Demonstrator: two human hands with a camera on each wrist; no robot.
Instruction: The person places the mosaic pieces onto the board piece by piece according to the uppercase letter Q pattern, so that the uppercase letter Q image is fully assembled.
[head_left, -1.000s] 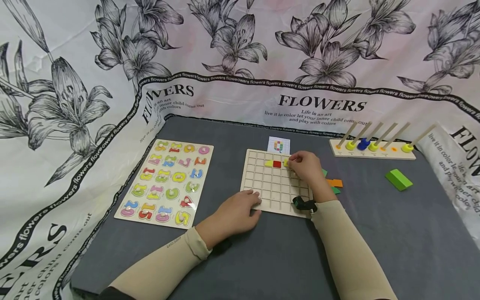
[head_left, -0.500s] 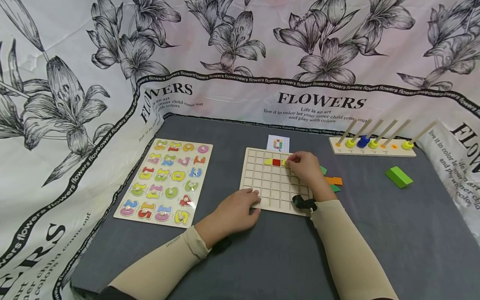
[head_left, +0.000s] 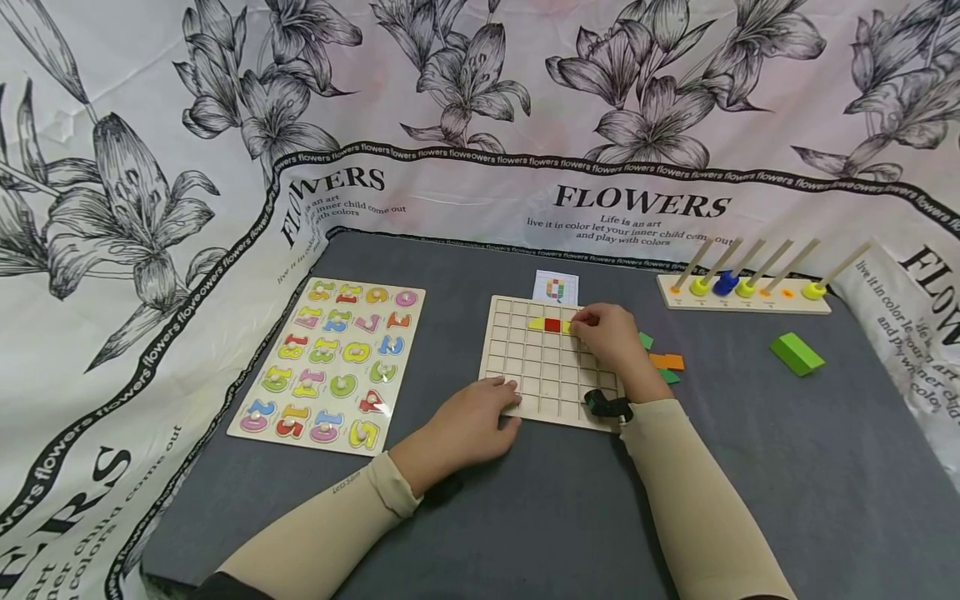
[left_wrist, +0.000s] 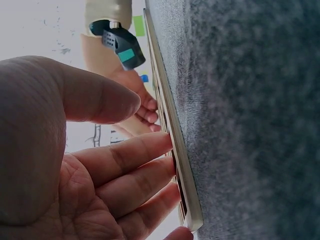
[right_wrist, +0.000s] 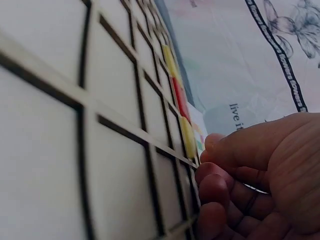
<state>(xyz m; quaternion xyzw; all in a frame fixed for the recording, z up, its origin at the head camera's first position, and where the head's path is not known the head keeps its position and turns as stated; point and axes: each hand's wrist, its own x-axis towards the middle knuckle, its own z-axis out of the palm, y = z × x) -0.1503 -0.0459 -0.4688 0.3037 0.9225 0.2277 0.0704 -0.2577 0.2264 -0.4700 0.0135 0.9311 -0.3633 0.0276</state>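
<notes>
A square wooden grid board (head_left: 543, 392) lies on the table. In its second row sit a yellow tile (head_left: 536, 324), a red tile (head_left: 552, 325) and a second yellow tile (right_wrist: 187, 137), side by side. My right hand (head_left: 611, 337) has thumb and index finger pinched together at the near end of that second yellow tile, partly covering it in the head view. My left hand (head_left: 468, 425) rests its extended fingers on the board's lower left edge; the left wrist view shows the fingertips (left_wrist: 162, 142) against the board's rim.
A pattern card (head_left: 556, 287) lies behind the board. Green and orange pieces (head_left: 667, 362) lie beside my right wrist. A number puzzle board (head_left: 330, 367) is at left. A peg stand with coloured rings (head_left: 742, 294) and a green block (head_left: 797, 354) are at right.
The second yellow tile now lies in line with the red tile, and my right fingers have shifted very slightly at it. My left hand stays on the board's edge.
</notes>
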